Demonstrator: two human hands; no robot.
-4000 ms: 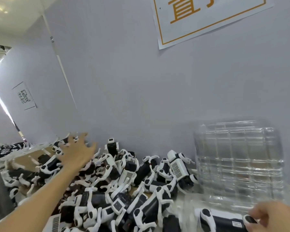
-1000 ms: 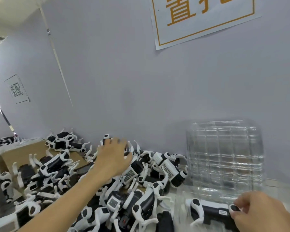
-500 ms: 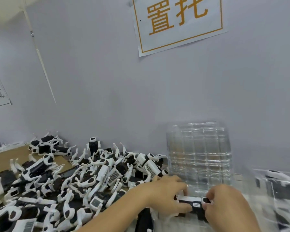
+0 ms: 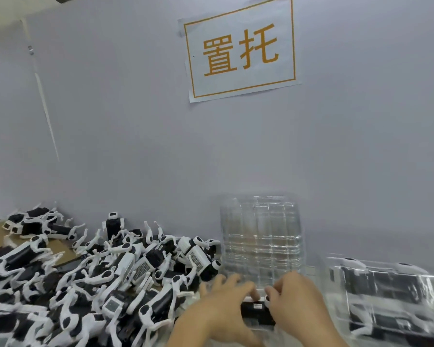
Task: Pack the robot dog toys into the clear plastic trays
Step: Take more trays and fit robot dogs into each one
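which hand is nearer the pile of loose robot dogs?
Left. The left hand sits right beside the pile; the right hand is farther right, across the held toy.

At the bottom centre of the frame, the left hand (image 4: 226, 306) and right hand (image 4: 296, 301) grip one black-and-white dog (image 4: 257, 312) between them, fingers curled over it. Just above them a stack of clear trays (image 4: 261, 236) stands upright against the grey wall (image 4: 135, 134). A pile of dogs (image 4: 85, 276) fills the lower left. At lower right lies a blurred packed tray (image 4: 386, 296). A sign (image 4: 241, 51) with orange characters hangs at upper centre.
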